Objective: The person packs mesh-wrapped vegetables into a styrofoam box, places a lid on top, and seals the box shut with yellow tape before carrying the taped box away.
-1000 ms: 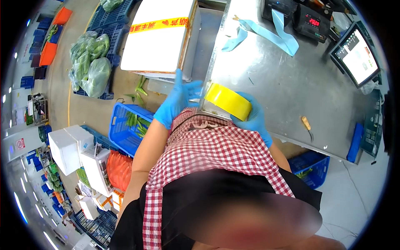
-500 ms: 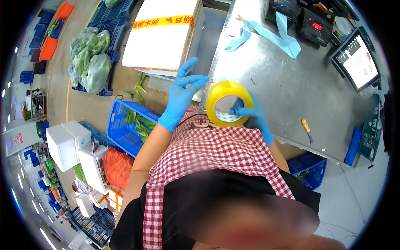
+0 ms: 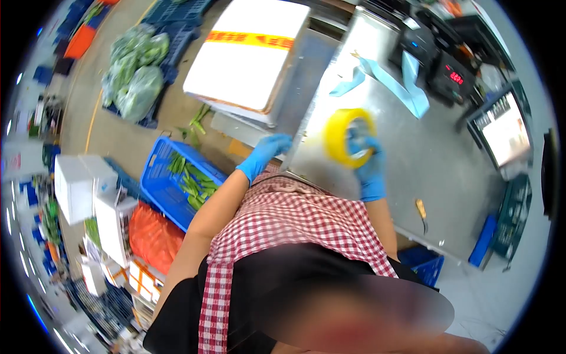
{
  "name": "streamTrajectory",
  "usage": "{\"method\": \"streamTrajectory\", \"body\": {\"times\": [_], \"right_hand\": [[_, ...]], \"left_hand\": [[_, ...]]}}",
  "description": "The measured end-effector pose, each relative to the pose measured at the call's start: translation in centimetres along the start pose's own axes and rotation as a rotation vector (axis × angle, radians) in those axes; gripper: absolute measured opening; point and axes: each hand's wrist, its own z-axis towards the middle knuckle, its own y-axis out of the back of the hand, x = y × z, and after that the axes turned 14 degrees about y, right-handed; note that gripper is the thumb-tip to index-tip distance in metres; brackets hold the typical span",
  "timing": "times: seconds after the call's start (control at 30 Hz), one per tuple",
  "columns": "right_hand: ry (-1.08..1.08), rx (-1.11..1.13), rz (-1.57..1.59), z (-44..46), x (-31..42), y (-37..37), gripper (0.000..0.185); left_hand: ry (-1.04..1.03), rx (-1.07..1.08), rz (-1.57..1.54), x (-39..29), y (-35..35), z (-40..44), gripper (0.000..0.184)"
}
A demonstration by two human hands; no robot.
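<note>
A big roll of yellow packing tape (image 3: 337, 137) is held above the steel table, tilted to show its core. My right hand (image 3: 371, 168), in a blue glove, grips it with fingers through the core. My left hand (image 3: 265, 156), also gloved in blue, is by the table's left edge, below a white foam box (image 3: 250, 47) with a printed orange-yellow band across its lid. Its fingers stretch to the right, somewhat blurred, and I see nothing in them. The hand and the box are apart.
On the steel table (image 3: 413, 153) lie light-blue strips (image 3: 389, 88) and a wooden-handled hooked tool (image 3: 420, 212). A scale display (image 3: 454, 76) and a monitor (image 3: 501, 130) stand on the right. A blue crate (image 3: 177, 183) with green vegetables and bagged greens (image 3: 135, 82) are to the left.
My right hand has moved the tape roll right and slightly up, turning it more edge-on. My left hand has come down, away from the foam box, its fingers closer together. The camera view has rotated slightly.
</note>
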Motion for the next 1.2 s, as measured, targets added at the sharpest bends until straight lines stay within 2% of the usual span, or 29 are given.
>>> {"method": "streamTrajectory", "body": {"times": [0.07, 0.13, 0.2, 0.27, 0.3, 0.37, 0.43, 0.53, 0.6, 0.73, 0.83, 0.87, 0.93, 1.0, 1.07, 1.1, 1.13, 1.17, 1.2], "right_hand": [[0.126, -0.100, -0.115, 5.6, 3.1, 8.9, 0.049], [0.173, -0.168, -0.258, 8.5, 6.3, 14.1, 0.045], [0.254, -0.166, -0.462, 11.4, 8.8, 22.4, 0.044], [0.278, -0.445, -1.452, 11.5, 11.3, 24.6, 0.050], [0.335, -0.520, -1.900, 10.7, 11.3, 23.3, 0.052], [0.533, -0.586, -2.330, 9.7, 10.6, 19.2, 0.054], [0.769, -0.608, -2.292, 9.2, 8.5, 15.3, 0.053], [0.774, -0.111, -1.704, 11.7, 2.9, 14.9, 0.054], [0.375, 0.038, -1.121, 8.7, -4.7, 3.2, 0.054], [0.341, 0.180, -1.199, 11.9, -14.4, -5.4, 0.062], [0.309, 0.092, -1.335, 17.2, -19.0, -6.8, 0.076], [0.270, 0.144, -1.261, 18.5, -20.0, -7.1, 0.070], [0.416, 0.082, -1.228, 20.8, -23.3, -4.2, 0.059], [0.488, 0.026, -1.166, 21.9, -24.0, -2.4, 0.051], [0.356, -0.048, -1.195, 20.5, -23.4, -4.2, 0.052], [0.326, -0.067, -1.166, 20.5, -23.2, -4.0, 0.053], [0.296, -0.086, -1.137, 20.6, -23.4, -4.0, 0.053], [0.262, -0.108, -1.091, 20.3, -23.5, -4.6, 0.054], [0.242, -0.120, -1.065, 19.9, -23.7, -5.5, 0.055]], "left_hand": [[0.120, -0.151, -0.036, 2.7, 2.4, -1.7, 0.029], [0.193, -0.268, -0.218, 4.9, 4.9, -3.7, 0.024], [0.237, -0.354, -0.351, 7.3, 7.3, -5.6, 0.020], [0.258, -0.427, -0.429, 9.7, 9.7, -7.4, 0.017], [0.264, -0.448, -0.517, 10.6, 10.5, -8.0, 0.014], [0.285, -0.476, -0.573, 12.8, 12.7, -8.0, 0.014], [0.328, -0.474, -0.613, 13.2, 14.5, -8.2, 0.021], [0.164, -0.462, -0.698, 11.9, 16.6, -7.6, 0.020], [0.159, -0.474, -0.705, 9.6, 18.6, -7.2, 0.021], [0.094, -0.449, -0.673, 7.0, 24.4, -5.1, 0.025], [0.065, -0.493, -0.598, 4.9, 28.7, -5.0, 0.030], [0.012, -0.492, -0.577, 4.2, 29.8, -4.9, 0.030], [-0.122, -0.524, -0.556, 1.9, 31.9, -5.1, 0.030], [-0.369, -0.535, -0.377, 1.4, 33.7, -2.8, 0.039], [-0.316, -0.521, -0.303, -2.9, 33.8, -3.4, 0.051], [-0.332, -0.480, -0.293, -5.1, 33.3, -3.3, 0.047], [-0.333, -0.301, -0.282, -6.9, 34.3, -2.3, 0.052], [-0.487, -0.518, -0.248, -4.1, 33.9, 5.2, 0.058], [-0.536, -0.670, -0.173, -6.2, 32.6, 5.7, 0.062]]}}
